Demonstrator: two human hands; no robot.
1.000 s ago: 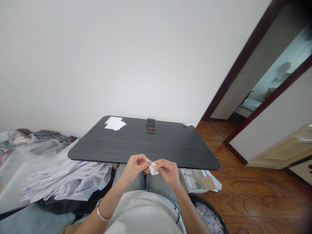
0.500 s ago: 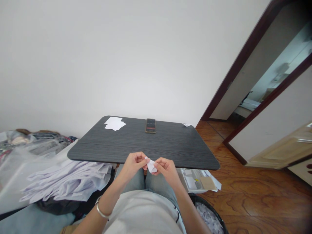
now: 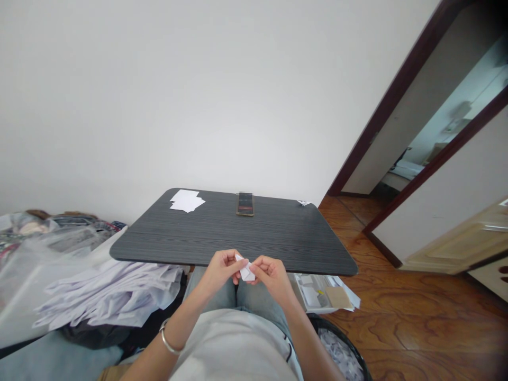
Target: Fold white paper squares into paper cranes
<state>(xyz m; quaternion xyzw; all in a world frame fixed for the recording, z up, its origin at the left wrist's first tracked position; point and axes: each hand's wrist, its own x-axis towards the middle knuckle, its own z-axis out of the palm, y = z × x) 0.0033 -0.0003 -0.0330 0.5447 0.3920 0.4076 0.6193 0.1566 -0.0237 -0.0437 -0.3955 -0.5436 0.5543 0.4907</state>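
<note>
paper piece: a small white folded paper piece [image 3: 246,271] is held in the air between both hands, just before the near edge of the bench [image 3: 222,238] and above the lap.
left hand: the left hand [image 3: 220,268] is closed on the left end of the paper piece, which is pinched between thumb and fingertips; a bracelet [image 3: 168,342] is worn on that wrist.
right hand: the right hand [image 3: 272,273] is clamped on the right end in the same way.
handling: the paper piece is judged very light and thin, stiffened only where it is folded. it is easily creased or torn and hardly slippery.
hold: it is best taken at the folded edges and corners, by the fingertips, with light pressure.
count in hand: one paper piece, two hands.
count on bench: one phone [image 3: 245,203] at the far middle. one small white scrap [image 3: 304,202] at the far right corner. a small heap of loose sheets [image 3: 186,201] lies at the far left, at least three, but the exact number cannot be told.
beside: a bin [image 3: 342,350] with paper shreds stands on the floor at the right.
</note>
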